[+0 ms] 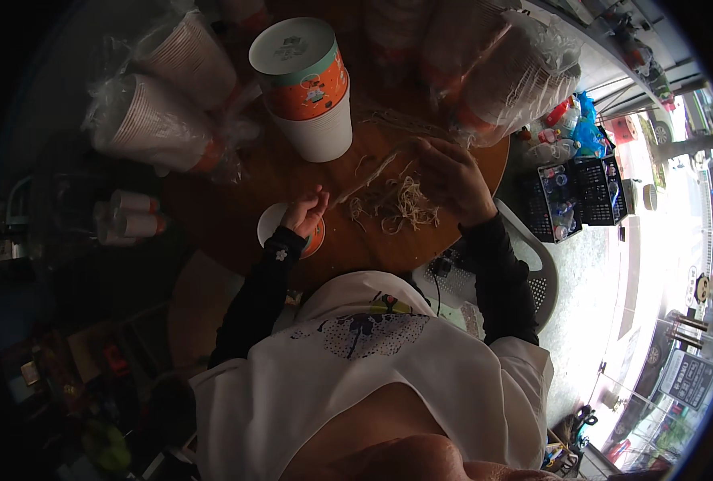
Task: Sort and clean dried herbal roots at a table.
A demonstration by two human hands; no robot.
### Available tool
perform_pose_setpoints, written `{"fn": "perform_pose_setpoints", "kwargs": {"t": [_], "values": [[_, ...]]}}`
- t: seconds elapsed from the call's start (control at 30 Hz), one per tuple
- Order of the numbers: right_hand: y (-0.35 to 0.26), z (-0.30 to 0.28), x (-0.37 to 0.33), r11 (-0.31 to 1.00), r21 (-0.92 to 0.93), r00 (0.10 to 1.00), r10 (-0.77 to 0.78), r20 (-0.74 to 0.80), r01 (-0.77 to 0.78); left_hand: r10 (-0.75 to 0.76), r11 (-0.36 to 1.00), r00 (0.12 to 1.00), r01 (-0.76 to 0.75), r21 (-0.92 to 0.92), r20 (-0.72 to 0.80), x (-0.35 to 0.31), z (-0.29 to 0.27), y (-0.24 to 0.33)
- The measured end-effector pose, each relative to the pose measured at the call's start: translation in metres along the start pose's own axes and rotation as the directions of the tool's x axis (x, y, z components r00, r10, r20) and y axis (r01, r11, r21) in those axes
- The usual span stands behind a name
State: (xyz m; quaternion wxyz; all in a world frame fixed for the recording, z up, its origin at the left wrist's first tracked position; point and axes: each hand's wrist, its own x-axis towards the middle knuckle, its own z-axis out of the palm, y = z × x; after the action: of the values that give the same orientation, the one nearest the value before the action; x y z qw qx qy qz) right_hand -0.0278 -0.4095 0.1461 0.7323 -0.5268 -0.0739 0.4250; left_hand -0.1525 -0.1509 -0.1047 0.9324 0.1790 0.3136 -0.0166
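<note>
Left hand (305, 212): palm partly turned up, fingers loosely curled; grip on the near end of the strand not clear enough to tell.
Strand (372, 176), thin, pale: slanting up from just beside the left fingertips to the right hand (453, 180), over the table.
Right hand: back uppermost, fingers drawn together in shadow, apparently pinched on the far end of the strand.
Orange-and-white paper cup (269, 228): just under the left hand, partly covered by fingers and dark cuff.
Round brown table (356, 252): beneath both hands.
Tangled pile of pale strands (401, 204): on the table between the hands, nearer the right, just below the stretched strand.
Grey plastic chair (542, 268): beside the table, to the right.
Tall cup stack (312, 100): beyond the left hand, white below, orange with green band above, base up.
Plastic-wrapped cup stacks: one group (157, 120) at far left of the table, another (517, 80) at far right, beyond the right hand.
Short white cups (136, 216): left, past the table edge.
Black crates (599, 192) with bottles, blue plastic bag (587, 128): well apart, right.
</note>
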Motion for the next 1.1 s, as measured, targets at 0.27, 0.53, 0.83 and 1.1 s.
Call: {"fn": "perform_pose_setpoints", "kwargs": {"t": [0.27,0.53,0.83,1.1], "values": [[0.011,-0.011,0.015,0.985,-0.151,0.995,0.092,0.032,-0.086,-0.132,0.894,0.939,-0.025,0.447,0.319,-0.055,0.115,-0.012],[0.094,0.026,-0.005,0.9,-0.429,0.974,0.028,0.225,0.073,-0.237,0.943,0.815,0.324,-0.078,0.528,-0.038,0.137,-0.024],[0.232,-0.094,0.017,0.883,-0.446,0.95,-0.001,-0.313,-0.147,-0.209,0.978,0.898,0.19,0.088,0.387,-0.077,0.082,0.013],[0.226,-0.118,0.131,0.762,-0.644,0.91,-0.212,-0.355,-0.074,-0.086,0.992,0.985,0.071,0.104,0.152,-0.116,0.066,-0.005]]}}
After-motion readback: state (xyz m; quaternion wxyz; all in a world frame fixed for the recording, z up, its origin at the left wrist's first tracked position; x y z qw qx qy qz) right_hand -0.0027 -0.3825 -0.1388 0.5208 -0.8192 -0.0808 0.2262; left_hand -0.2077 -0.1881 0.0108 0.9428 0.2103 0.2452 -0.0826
